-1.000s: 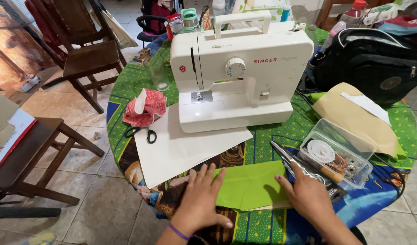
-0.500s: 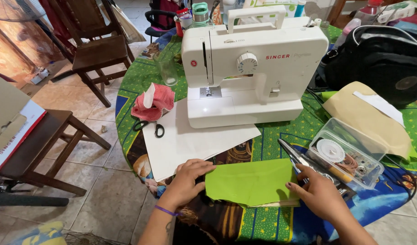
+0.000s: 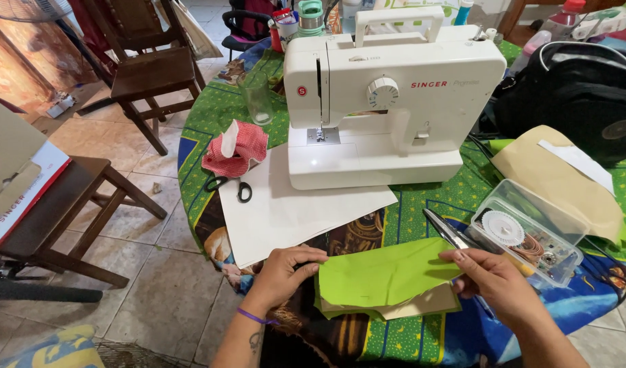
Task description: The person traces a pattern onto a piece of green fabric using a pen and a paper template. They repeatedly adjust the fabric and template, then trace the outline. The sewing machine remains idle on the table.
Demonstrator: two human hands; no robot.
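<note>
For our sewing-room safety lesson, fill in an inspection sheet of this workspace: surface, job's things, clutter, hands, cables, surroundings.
Surface: round table under a green patterned cloth.
Job's things: lime-green fabric piece over a beige layer; white sewing machine.
Clutter: white paper sheet, black-handled scissors, red pincushion, clear notions box, black bag.
Hands: left hand and right hand pinch the fabric's edges.
Cables: black cord beside the machine.
Surroundings: wooden chair, wooden bench, tiled floor.

A white sewing machine [image 3: 388, 102] is standing on the table [image 3: 211, 116], with white paper [image 3: 292, 211] lying before it. Black scissors [image 3: 232, 185] are lying just beside a red pouch [image 3: 236, 150]. A clear box [image 3: 531, 232] is sitting near a black bag [image 3: 579, 88].
</note>
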